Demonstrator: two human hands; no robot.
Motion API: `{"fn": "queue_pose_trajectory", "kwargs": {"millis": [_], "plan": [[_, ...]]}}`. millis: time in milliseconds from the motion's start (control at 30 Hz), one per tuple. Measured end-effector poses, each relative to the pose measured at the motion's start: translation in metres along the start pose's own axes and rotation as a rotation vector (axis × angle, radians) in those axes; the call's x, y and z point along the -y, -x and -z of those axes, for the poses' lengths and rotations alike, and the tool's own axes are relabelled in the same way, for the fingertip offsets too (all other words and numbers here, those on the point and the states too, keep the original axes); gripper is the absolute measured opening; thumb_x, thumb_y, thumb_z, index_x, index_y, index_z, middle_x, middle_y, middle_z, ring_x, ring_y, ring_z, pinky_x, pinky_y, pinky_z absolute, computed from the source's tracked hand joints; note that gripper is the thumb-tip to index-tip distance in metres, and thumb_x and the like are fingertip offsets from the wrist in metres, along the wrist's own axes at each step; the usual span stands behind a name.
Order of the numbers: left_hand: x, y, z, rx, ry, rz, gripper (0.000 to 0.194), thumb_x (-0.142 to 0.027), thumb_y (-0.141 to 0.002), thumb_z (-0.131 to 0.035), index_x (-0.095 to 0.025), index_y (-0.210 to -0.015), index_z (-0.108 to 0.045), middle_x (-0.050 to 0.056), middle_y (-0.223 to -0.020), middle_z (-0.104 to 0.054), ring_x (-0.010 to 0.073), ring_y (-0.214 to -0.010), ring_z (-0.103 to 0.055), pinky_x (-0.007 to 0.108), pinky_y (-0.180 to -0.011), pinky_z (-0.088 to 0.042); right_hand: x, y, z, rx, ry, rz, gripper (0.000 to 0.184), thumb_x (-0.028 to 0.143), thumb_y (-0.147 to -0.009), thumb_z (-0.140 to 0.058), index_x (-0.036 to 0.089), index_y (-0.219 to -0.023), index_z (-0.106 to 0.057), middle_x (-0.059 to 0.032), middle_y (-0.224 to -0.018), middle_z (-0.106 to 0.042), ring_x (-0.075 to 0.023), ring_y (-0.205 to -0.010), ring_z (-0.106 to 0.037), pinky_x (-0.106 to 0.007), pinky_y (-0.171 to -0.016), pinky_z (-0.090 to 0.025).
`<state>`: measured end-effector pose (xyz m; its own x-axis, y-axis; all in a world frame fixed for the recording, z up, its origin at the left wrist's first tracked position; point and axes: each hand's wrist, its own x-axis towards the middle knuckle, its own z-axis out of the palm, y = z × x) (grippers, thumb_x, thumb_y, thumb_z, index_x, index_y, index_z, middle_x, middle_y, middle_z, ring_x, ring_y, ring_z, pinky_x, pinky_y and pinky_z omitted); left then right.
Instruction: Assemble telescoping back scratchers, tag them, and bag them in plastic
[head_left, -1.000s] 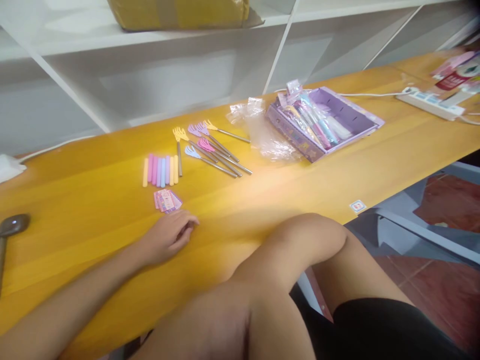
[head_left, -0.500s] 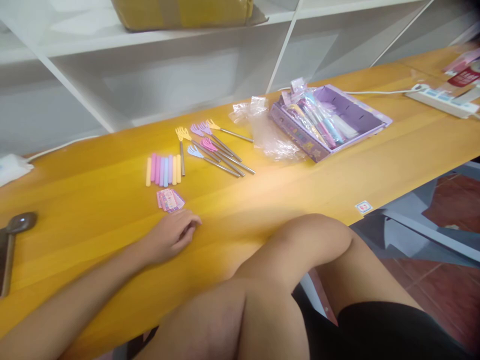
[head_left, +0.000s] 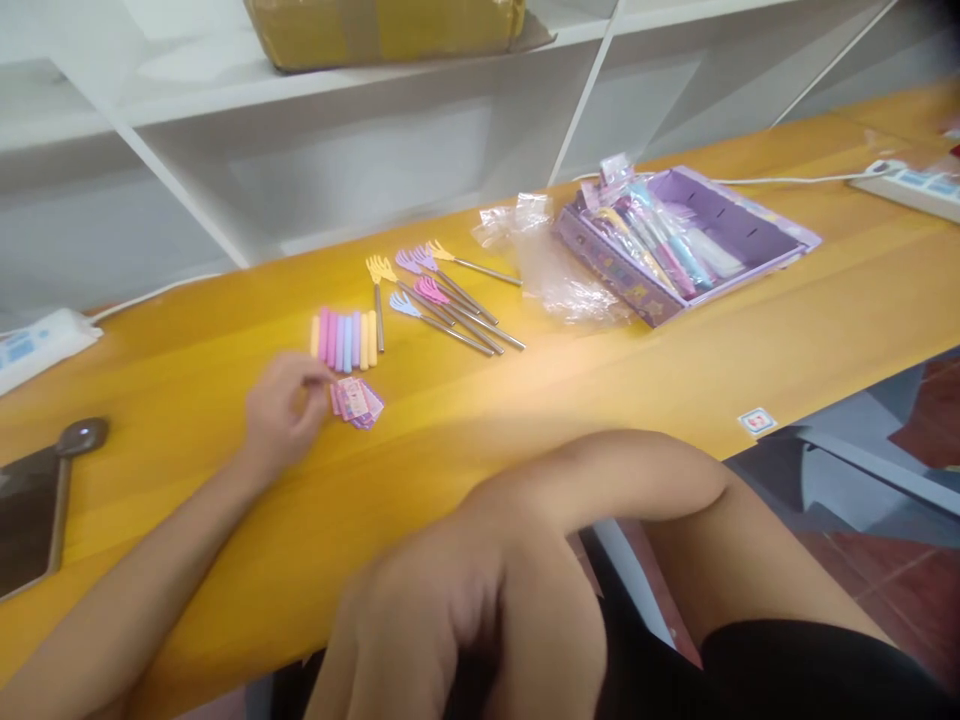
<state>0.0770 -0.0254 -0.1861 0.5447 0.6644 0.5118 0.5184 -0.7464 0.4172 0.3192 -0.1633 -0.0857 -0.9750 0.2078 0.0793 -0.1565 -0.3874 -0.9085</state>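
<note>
My left hand [head_left: 289, 410] is over the table, fingers curled and thumb and fingertips drawn together at the left edge of a small stack of pink printed cards [head_left: 358, 402]. Whether a card is between them is too blurred to tell. Just beyond lies a row of pastel handle tubes [head_left: 345, 340] in yellow, pink, purple and blue. Right of them, several back scratchers [head_left: 450, 300] with metal rods and coloured claw heads are spread out. Close to the camera, my right hand [head_left: 442, 590] is large and blurred; its fingers run off the bottom edge.
Clear plastic bags [head_left: 551, 265] lie against a purple display box [head_left: 750, 215] with wrapped items inside. Power strips [head_left: 45, 345] stand at both sides, and a dark tablet-like device [head_left: 34, 520] is at the left. White shelving [head_left: 375, 170] carries a taped carton [head_left: 390, 30] behind the table.
My left hand has moved left and away from me, from in front of the cards to their left edge. The view has shifted slightly left. My right hand has moved a little.
</note>
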Motion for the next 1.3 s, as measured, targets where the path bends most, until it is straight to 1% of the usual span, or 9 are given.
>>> {"fn": "queue_pose_trajectory", "kwargs": {"millis": [133,200,300,400,567,700,833,1067,1300], "plan": [[0.058,-0.017,0.017,0.112,-0.288,0.101,0.038,-0.032,-0.108,-0.049,-0.021,-0.138,-0.07,0.013,-0.134,-0.067,0.0313,-0.124,-0.057,0.055,-0.117,-0.046,0.023,-0.003,0.067,-0.149,0.406,0.228,0.007,0.026,-0.084,-0.063,0.021,-0.08,-0.064,0.0001,-0.082,-0.065,-0.0115,-0.076,-0.057,-0.024,-0.073,-0.049],[0.076,-0.018,0.02,0.191,-0.297,0.114,0.048,-0.037,-0.11,-0.044,-0.022,-0.149,-0.068,0.016,-0.146,-0.062,0.0332,-0.128,-0.055,0.055,-0.118,-0.045,0.026,0.002,0.112,-0.579,0.801,0.263,0.015,0.021,-0.091,-0.054,0.018,-0.093,-0.068,-0.0006,-0.087,-0.065,-0.0109,-0.078,-0.054,-0.023,-0.077,-0.047],[0.084,-0.014,0.018,0.285,-0.298,0.087,0.051,-0.042,-0.113,-0.039,-0.026,-0.151,-0.069,0.015,-0.144,-0.063,0.033,-0.13,-0.055,0.054,-0.119,-0.043,0.016,0.016,0.172,-1.084,1.251,-0.037,0.044,0.016,-0.096,-0.048,0.013,-0.134,-0.07,-0.0061,-0.096,-0.072,-0.0166,-0.084,-0.059,-0.028,-0.085,-0.046],[0.082,-0.011,0.014,0.304,-0.286,0.08,0.05,-0.044,-0.114,-0.038,-0.025,-0.147,-0.072,0.014,-0.136,-0.066,0.0327,-0.126,-0.056,0.052,-0.116,-0.044,-0.001,0.028,0.202,-1.129,1.539,-0.323,0.059,0.015,-0.102,-0.042,0.018,-0.159,-0.059,-0.0142,-0.126,-0.074,-0.0243,-0.105,-0.065,-0.033,-0.095,-0.046],[0.082,-0.01,0.013,0.237,-0.235,0.151,0.044,-0.044,-0.113,-0.042,-0.017,-0.133,-0.07,0.016,-0.126,-0.069,0.0322,-0.12,-0.059,0.05,-0.112,-0.046,-0.02,0.028,0.205,-1.08,1.718,-0.575,0.051,0.033,-0.113,-0.037,0.025,-0.158,-0.061,-0.0146,-0.139,-0.069,-0.0279,-0.107,-0.069,-0.035,-0.087,-0.047],[0.081,-0.01,0.011,0.221,-0.252,0.156,0.038,-0.044,-0.111,-0.049,-0.019,-0.132,-0.069,0.014,-0.122,-0.069,0.0319,-0.117,-0.059,0.049,-0.11,-0.047,-0.027,0.021,0.207,-1.063,1.809,-0.591,0.054,0.04,-0.117,-0.029,0.026,-0.164,-0.052,-0.015,-0.143,-0.066,-0.0282,-0.111,-0.068,-0.035,-0.087,-0.047],[0.079,-0.009,0.01,0.235,-0.311,0.157,0.03,-0.036,-0.108,-0.051,-0.023,-0.125,-0.072,0.012,-0.117,-0.067,0.0318,-0.115,-0.058,0.048,-0.107,-0.048,-0.028,0.017,0.21,-1.065,1.82,-0.568,0.053,0.044,-0.118,-0.026,0.018,-0.14,-0.066,-0.0159,-0.135,-0.069,-0.0283,-0.111,-0.069,-0.035,-0.089,-0.047],[0.085,-0.01,0.006,0.184,-0.275,0.34,0.038,-0.02,-0.095,-0.056,-0.016,-0.132,-0.066,0.012,-0.106,-0.069,0.0308,-0.102,-0.064,0.046,-0.097,-0.053,-0.018,0.01,0.201,-1.224,1.634,-0.724,0.033,0.025,-0.106,-0.05,0.011,-0.135,-0.059,-0.0238,-0.132,-0.069,-0.034,-0.111,-0.071,-0.037,-0.088,-0.05],[0.083,-0.009,0.005,0.219,-0.309,0.418,0.035,-0.03,-0.109,-0.04,-0.018,-0.131,-0.065,0.014,-0.106,-0.074,0.0314,-0.097,-0.069,0.043,-0.088,-0.054,-0.019,0.005,0.198,-1.304,1.484,-0.716,0.038,0.016,-0.098,-0.056,0.006,-0.134,-0.054,-0.0244,-0.106,-0.074,-0.0357,-0.1,-0.073,-0.04,-0.091,-0.053]]}}
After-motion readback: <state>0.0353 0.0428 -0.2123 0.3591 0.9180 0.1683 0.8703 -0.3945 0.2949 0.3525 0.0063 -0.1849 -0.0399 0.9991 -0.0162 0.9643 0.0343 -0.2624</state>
